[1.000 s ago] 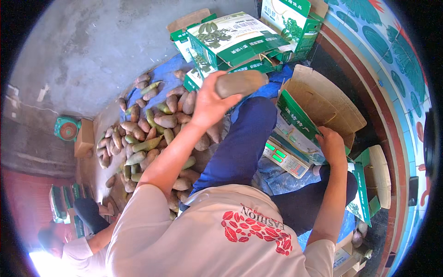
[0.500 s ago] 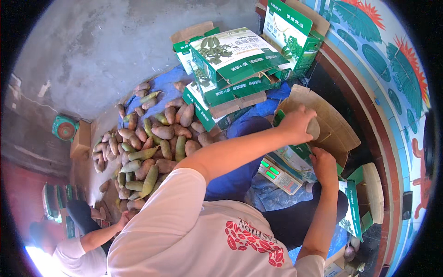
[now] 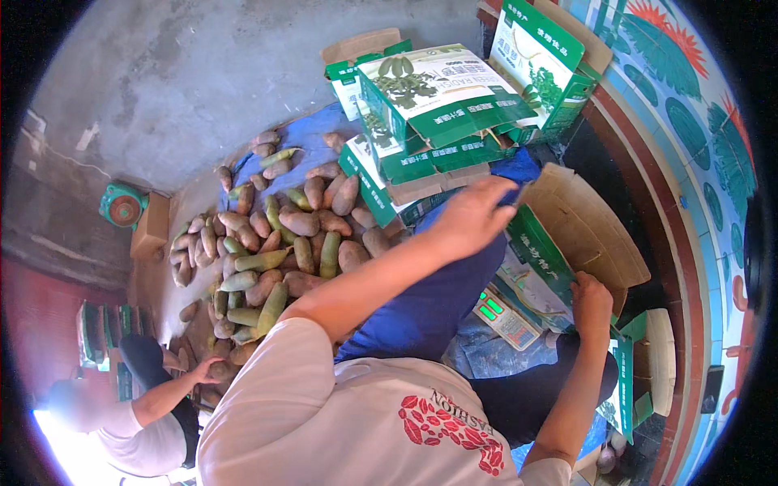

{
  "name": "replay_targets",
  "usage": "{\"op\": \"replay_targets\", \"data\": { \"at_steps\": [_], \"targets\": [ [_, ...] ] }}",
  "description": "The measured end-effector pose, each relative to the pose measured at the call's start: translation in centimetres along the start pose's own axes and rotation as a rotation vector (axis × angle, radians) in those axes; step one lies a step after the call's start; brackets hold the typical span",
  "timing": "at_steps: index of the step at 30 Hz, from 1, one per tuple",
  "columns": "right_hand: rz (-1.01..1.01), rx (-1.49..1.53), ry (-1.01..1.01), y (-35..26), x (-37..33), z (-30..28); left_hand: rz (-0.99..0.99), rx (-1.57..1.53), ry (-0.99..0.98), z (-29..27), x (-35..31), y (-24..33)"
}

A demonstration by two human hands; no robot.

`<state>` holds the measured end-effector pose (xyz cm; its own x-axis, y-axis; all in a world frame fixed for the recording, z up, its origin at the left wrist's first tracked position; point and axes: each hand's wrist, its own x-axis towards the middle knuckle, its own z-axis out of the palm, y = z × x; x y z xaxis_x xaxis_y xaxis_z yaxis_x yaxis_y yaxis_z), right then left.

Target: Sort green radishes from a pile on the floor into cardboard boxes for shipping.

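1. Your left hand (image 3: 478,215) hangs over your blue trouser leg (image 3: 433,296), fingers loosely spread; no radish shows in it, though its underside is hidden. Your right hand (image 3: 593,306) is closed on the top edge of the open box (image 3: 539,257), toward that box's near end.
2. The key relation: the open box lies just to the right of your left hand, its long axis running from far left to near right. The left fingertips overlap its far-left corner; you cannot tell from here whether they touch. Your hands are apart, one toward each end of that printed side.
3. The radishes (image 3: 301,222) lie in a loose heap to the left of your left hand, pointing every which way, some on the blue sheet (image 3: 300,134). Your left hand is the nearer one to them.
4. The open box shows bare brown card on its raised far flap (image 3: 604,227); its printed side hides the bottom, so you cannot tell what is in it. A scale (image 3: 512,326) with lit green readouts juts out along its near-left side.
5. Far ahead, green and white cartons (image 3: 446,93) are stacked.
6. At near left, a co-worker's hand (image 3: 209,370) is beside the heap; whether it grips anything is unclear.
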<state>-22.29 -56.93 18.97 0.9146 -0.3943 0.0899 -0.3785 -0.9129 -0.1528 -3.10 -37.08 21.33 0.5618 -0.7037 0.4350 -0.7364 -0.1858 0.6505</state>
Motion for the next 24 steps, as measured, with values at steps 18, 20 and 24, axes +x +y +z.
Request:
{"op": "replay_targets", "data": {
  "at_steps": [18,20,24],
  "targets": [
    [-0.003,0.094,0.01,0.6,0.6,1.0,-1.247,0.822,-0.351,-15.8,-26.1,-20.3],
    [0.032,0.095,-0.041,-0.1,0.6,0.2,-1.388,0.799,-0.5,-14.5,-27.0,-18.8],
    [-0.01,0.087,0.012,-0.5,0.8,0.5,-1.371,0.738,-0.59,-10.5,-38.8,-24.4]
  ]
}}
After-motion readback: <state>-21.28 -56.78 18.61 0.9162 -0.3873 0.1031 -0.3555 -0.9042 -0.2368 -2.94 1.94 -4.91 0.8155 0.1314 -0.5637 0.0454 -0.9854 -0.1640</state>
